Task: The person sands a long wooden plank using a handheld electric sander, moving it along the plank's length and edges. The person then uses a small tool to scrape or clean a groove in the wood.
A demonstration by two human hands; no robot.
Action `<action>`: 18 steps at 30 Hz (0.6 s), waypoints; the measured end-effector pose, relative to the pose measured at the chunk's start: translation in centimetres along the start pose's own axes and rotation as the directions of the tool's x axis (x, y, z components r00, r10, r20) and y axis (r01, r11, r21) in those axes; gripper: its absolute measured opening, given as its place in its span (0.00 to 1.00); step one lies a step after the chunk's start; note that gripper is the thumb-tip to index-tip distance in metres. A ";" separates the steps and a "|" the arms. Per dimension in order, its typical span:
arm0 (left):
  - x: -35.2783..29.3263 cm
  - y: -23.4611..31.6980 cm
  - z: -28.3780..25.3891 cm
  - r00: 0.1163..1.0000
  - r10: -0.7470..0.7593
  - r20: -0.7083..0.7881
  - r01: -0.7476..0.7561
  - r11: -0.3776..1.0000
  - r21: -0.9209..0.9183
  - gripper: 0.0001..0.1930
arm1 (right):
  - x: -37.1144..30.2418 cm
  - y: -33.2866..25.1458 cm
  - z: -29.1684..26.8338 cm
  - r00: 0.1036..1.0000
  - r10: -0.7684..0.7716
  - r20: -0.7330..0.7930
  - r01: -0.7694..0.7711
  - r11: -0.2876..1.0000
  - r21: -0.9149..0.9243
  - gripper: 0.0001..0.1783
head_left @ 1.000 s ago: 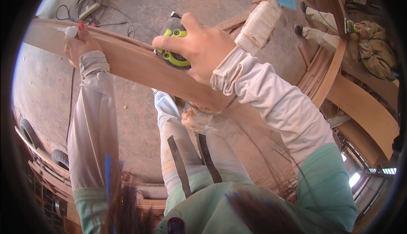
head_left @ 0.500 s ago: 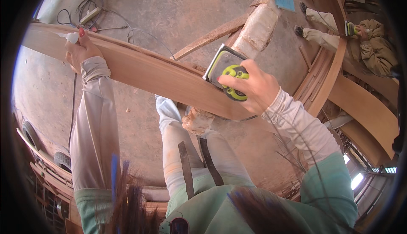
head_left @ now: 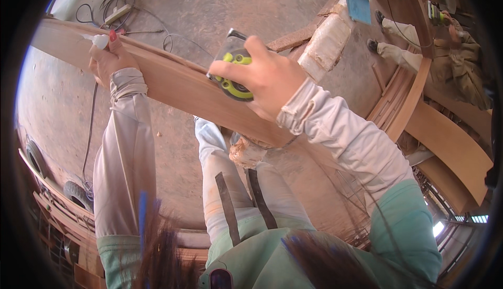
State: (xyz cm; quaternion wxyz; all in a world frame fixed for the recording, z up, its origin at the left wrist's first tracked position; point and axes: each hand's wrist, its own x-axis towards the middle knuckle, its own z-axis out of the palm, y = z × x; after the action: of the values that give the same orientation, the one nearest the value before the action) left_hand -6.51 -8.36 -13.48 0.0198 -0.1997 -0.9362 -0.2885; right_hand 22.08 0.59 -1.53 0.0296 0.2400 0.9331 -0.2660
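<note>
Reddish, mottled workshop floor (head_left: 162, 147) is seen beneath two hands engaged with a long wooden board (head_left: 183, 87). Fingers (head_left: 229, 70) of the right hand (head_left: 267, 79) are wrapped around a green-and-black power sander (head_left: 231, 52), which is held over the board at its far edge; whether its pad touches the wood cannot be told. By the left hand (head_left: 116, 63), the board's left part is clamped at the near edge, with the thumb laid on top. Beside that thumb a small white item (head_left: 100, 41) is shown; whether it is held or worn cannot be made out. Slantwise in front of the person's legs (head_left: 222, 184), the board is stretched above a brown-wrapped support (head_left: 245, 153). Farther out, a pale power strip (head_left: 117, 14) is ringed by dark cable (head_left: 77, 12), and a plastic-wrapped beam (head_left: 327, 48) is seen with a blue panel (head_left: 358, 6). At right, wooden strips (head_left: 390, 98) and broad curved panels (head_left: 448, 145) are stacked near a co-worker (head_left: 458, 74), by whom a similar green tool (head_left: 434, 13) is held. At lower left, two tyres (head_left: 77, 195) are pictured.
</note>
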 end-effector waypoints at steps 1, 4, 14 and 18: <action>0.2 -0.2 0.0 1.000 0.019 0.005 -0.019 1.000 0.003 0.20 | 0.6 -0.4 -0.1 1.000 0.007 0.010 -0.007 1.000 -0.017 0.30; 0.4 -0.6 0.2 0.999 0.054 0.011 -0.054 0.999 0.007 0.19 | 2.0 -0.4 0.8 0.995 -0.031 -0.099 0.028 0.999 -0.026 0.28; -0.2 0.8 -0.5 1.000 0.013 0.007 -0.014 0.998 0.065 0.22 | -6.9 2.1 -0.2 0.999 0.047 -0.011 -0.047 0.998 -0.035 0.29; -0.5 1.4 -0.5 0.999 0.042 -0.010 -0.042 0.998 0.040 0.23 | -9.0 3.1 -0.8 0.995 0.090 0.039 -0.089 0.996 -0.014 0.29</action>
State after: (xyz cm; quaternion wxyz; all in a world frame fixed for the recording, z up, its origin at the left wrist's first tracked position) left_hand -5.60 -7.79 -12.40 0.0351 -0.2172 -0.9373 -0.2702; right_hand 31.54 -0.65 -0.69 0.0613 0.2760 0.9223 -0.2633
